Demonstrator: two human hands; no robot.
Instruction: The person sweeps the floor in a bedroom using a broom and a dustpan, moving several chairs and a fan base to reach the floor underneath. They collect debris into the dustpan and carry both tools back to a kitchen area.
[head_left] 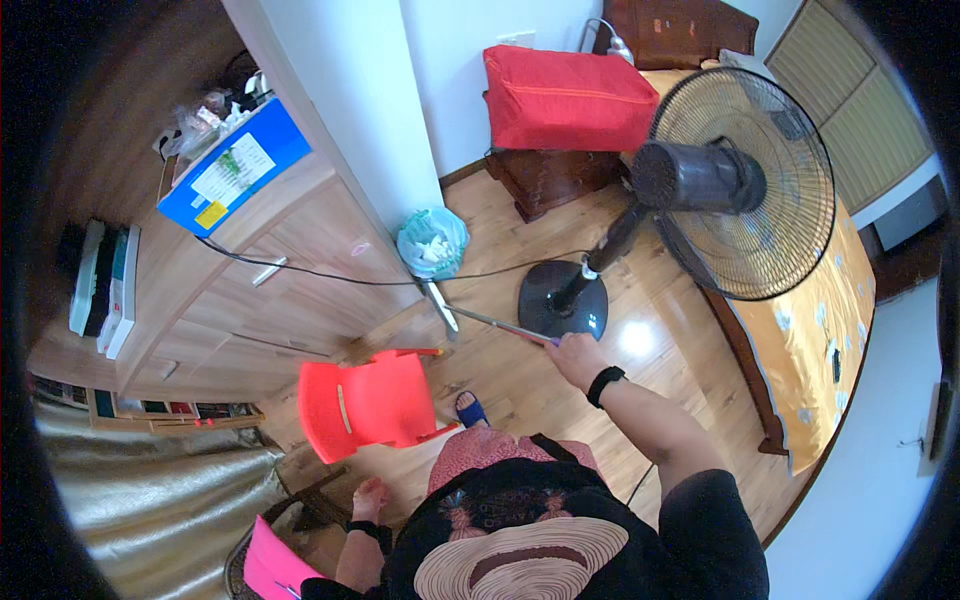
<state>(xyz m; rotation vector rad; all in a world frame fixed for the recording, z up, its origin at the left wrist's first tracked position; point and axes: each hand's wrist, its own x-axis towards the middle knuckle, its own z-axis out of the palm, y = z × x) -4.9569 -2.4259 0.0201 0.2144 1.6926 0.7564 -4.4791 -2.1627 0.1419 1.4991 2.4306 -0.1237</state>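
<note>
My right hand (582, 361), with a black band at the wrist, grips the end of a thin rod (500, 325). The rod slants left and away over the wooden floor. Its far tip is close to a long, narrow pale piece (441, 308) below a small bin lined with a light-blue bag (433, 243); whether they touch or join I cannot tell. Beyond my right hand stands the round dark base (563, 300) of a pedestal fan (700, 177). My left hand (370, 498) hangs low beside my body, fingers loosely bent, with nothing visible in it.
An orange-red plastic chair (368, 405) stands left of my foot. A black cord (350, 282) stretches from the wooden cabinet (300, 235) towards the fan base. A red fabric bag (570, 100) rests on a dark wooden stand (550, 178). At right is a bed with a yellow cover (800, 350).
</note>
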